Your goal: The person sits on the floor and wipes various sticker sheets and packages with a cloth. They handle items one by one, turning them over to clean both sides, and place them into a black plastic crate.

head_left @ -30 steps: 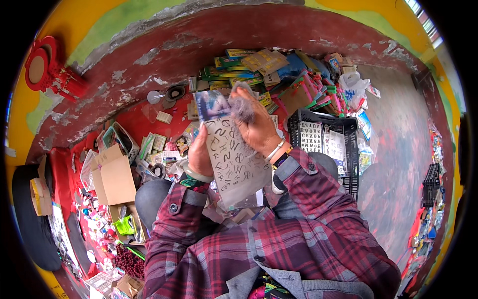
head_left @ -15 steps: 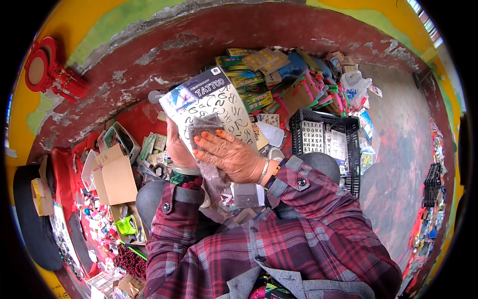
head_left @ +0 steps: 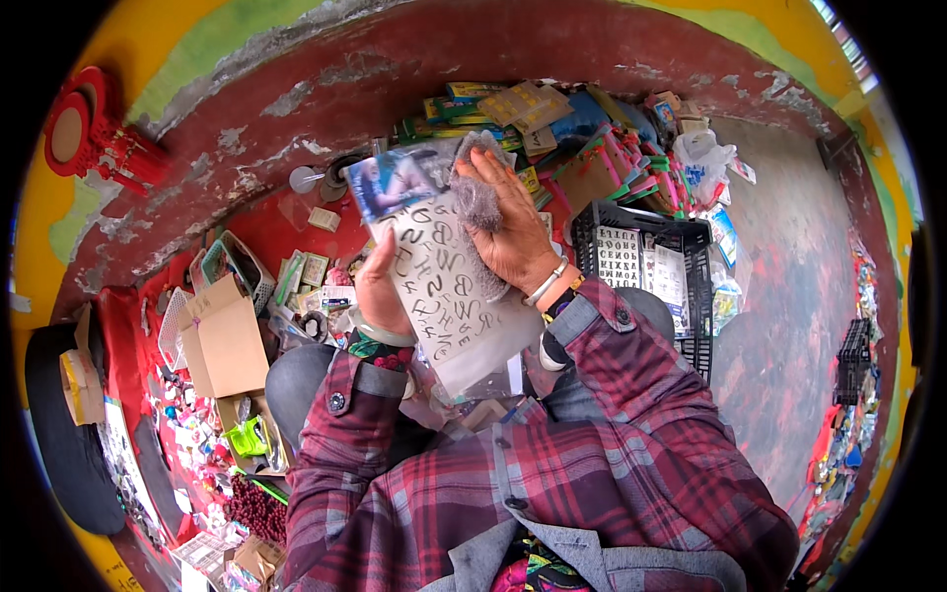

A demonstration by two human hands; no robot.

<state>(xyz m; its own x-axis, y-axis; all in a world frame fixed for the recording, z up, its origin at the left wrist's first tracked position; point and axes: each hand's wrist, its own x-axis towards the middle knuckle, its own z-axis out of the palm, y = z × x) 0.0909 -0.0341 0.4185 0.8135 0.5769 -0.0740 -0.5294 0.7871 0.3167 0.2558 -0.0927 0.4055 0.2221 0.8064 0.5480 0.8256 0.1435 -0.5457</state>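
The lettered sheet [head_left: 444,296] is held up to the left of the black crate [head_left: 699,331], tilted, its picture strip at the far end and rows of dark curly letters below. The left hand [head_left: 383,296] grasps its left edge, thumb on the front; the other fingers seem to be behind, though the sheet hides them. The right hand [head_left: 515,222], between the sheet's middle and the crate, holds a grey cloth [head_left: 477,204] against the sheet's upper right edge, fingers outstretched over the fabric. A pale bracelet [head_left: 546,283] circles that wrist.

Inside the crate lie more letter sheets [head_left: 619,259]. Beyond the crate is a heap of green and yellow boxes [head_left: 459,111], reaching off to its left, and a clear plastic bag [head_left: 702,158] is just past its far right corner. Well left of the crate, an opened cardboard box [head_left: 229,340] stands beside a white basket [head_left: 173,335].
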